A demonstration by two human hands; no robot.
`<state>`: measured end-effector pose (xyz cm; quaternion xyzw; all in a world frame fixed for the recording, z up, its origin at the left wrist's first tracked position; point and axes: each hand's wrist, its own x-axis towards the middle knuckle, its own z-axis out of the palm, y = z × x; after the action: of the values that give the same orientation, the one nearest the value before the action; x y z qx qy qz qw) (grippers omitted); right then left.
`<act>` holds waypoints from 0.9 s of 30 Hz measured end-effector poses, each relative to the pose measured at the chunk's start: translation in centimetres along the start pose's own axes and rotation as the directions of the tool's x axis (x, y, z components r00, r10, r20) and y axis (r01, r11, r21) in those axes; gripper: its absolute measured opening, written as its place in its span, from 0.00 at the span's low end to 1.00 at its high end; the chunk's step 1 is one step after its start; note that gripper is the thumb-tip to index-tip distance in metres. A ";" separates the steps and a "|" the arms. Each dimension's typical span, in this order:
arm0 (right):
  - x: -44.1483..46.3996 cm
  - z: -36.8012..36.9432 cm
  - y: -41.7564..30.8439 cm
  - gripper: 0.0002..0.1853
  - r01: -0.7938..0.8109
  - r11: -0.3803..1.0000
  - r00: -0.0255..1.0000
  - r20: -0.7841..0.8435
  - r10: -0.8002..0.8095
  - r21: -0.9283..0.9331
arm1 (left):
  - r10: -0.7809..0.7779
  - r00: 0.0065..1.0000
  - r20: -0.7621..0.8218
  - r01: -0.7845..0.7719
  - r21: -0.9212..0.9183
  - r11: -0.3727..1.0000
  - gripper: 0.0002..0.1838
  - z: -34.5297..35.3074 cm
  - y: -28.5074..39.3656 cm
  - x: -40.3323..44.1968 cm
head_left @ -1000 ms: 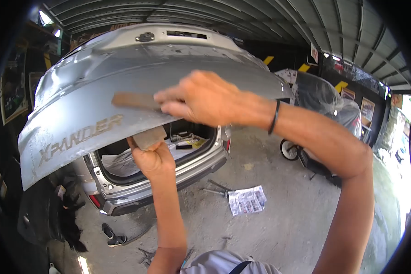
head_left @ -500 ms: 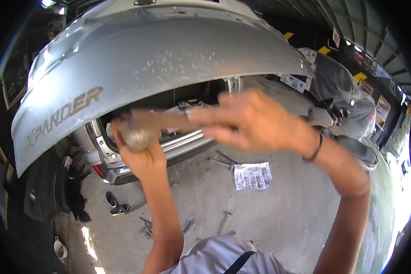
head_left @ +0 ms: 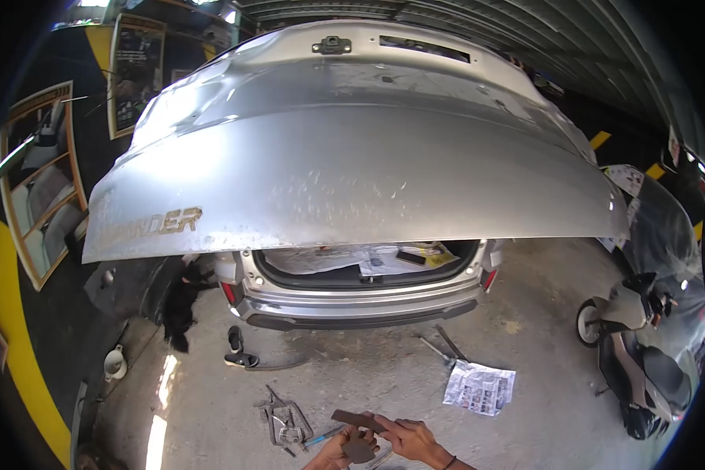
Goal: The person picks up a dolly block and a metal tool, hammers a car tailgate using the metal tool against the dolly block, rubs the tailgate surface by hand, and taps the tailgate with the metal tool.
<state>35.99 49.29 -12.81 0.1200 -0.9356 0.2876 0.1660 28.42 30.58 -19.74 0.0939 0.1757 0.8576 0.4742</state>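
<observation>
Low in the view, my left hand (head_left: pixel 337 452) is closed around a rounded grey-brown metal dolly block (head_left: pixel 359 451). My right hand (head_left: pixel 413 443) grips a flat, dark brown metal bar (head_left: pixel 356 421), which looks like a body slapper and points left above the dolly. The two hands are close together, below the raised silver tailgate (head_left: pixel 305 164) of a car. Pale scuff marks dot the middle of that panel, and worn letter outlines (head_left: pixel 160 222) show at its lower left.
The open car boot (head_left: pixel 352 283) and bumper sit under the tailgate. Several tools (head_left: pixel 286 419), a printed sheet (head_left: pixel 480 388), a long-handled tool (head_left: pixel 437 348) and sandals (head_left: pixel 238 348) lie on the concrete floor. A scooter (head_left: pixel 634 352) stands at right; a white pot (head_left: pixel 114 363) is at left.
Both hands have dropped from near the tailgate's lower edge to the bottom of the view, still holding the dolly block and the bar. The view now takes in more of the tailgate and floor.
</observation>
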 end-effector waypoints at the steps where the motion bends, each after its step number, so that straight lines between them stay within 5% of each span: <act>1: 0.4 -0.9 0.3 0.24 0.092 0.995 0.995 0.038 -0.091 -0.036 | -0.054 0.999 0.003 0.054 -0.093 0.994 0.45 -0.6 -0.8 -0.3; 4: 4.6 -9.0 -1.8 0.24 0.378 0.907 0.885 -0.215 -0.412 -0.184 | 0.112 0.991 -0.075 -0.121 -0.130 0.984 0.37 -1.6 -2.4 -0.3; 5: 6.2 -13.4 -2.9 0.26 0.415 0.859 0.817 -0.294 -0.496 -0.299 | 0.136 0.974 -0.182 -0.143 -0.026 0.989 0.25 -1.8 -2.0 -0.6; 8: 11.1 -26.1 -7.0 0.37 0.339 0.666 0.620 -0.374 -0.689 -0.665 | 0.216 0.909 -0.357 -0.188 0.113 0.976 0.12 -7.3 -2.3 -1.3; 10: 14.6 -32.0 -12.0 0.43 0.177 0.571 0.822 -0.198 -0.533 -0.802 | 0.271 0.890 -0.367 -0.255 0.092 0.963 0.08 -9.6 -2.1 -2.8; 12: 18.7 -33.7 -11.8 0.48 0.252 0.519 0.842 -0.080 -0.534 -0.817 | 0.411 0.788 -0.459 -0.293 0.308 0.905 0.09 -11.4 -1.6 -4.2; 18: 26.4 -28.8 -17.4 0.61 0.524 0.336 0.765 0.259 -0.590 -0.783 | 0.490 0.738 -0.464 -0.347 0.361 0.865 0.07 -17.2 1.4 -7.3; 20: 28.9 -26.2 -19.6 0.61 0.624 0.329 0.688 0.300 -0.661 -0.709 | 0.476 0.793 -0.380 -0.294 0.446 0.845 0.02 -19.0 2.5 -6.9; 21: 29.9 -24.7 -20.7 0.61 0.655 0.315 0.662 0.320 -0.678 -0.687 | 0.471 0.822 -0.321 -0.257 0.529 0.809 0.09 -19.6 3.2 -7.0; 24: 33.1 -20.3 -24.1 0.63 0.738 0.282 0.561 0.327 -0.760 -0.613 | 0.416 0.859 -0.297 -0.199 0.556 0.807 0.09 -21.3 7.7 -8.0; 27: 35.8 -16.5 -27.7 0.64 0.723 0.323 0.588 0.299 -0.752 -0.610 | 0.361 0.884 -0.297 -0.127 0.590 0.797 0.07 -22.5 12.1 -9.2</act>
<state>16.09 31.92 27.45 0.4558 -0.8080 -0.1799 0.3271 16.48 12.09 -35.63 0.0748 0.4944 0.8249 0.2637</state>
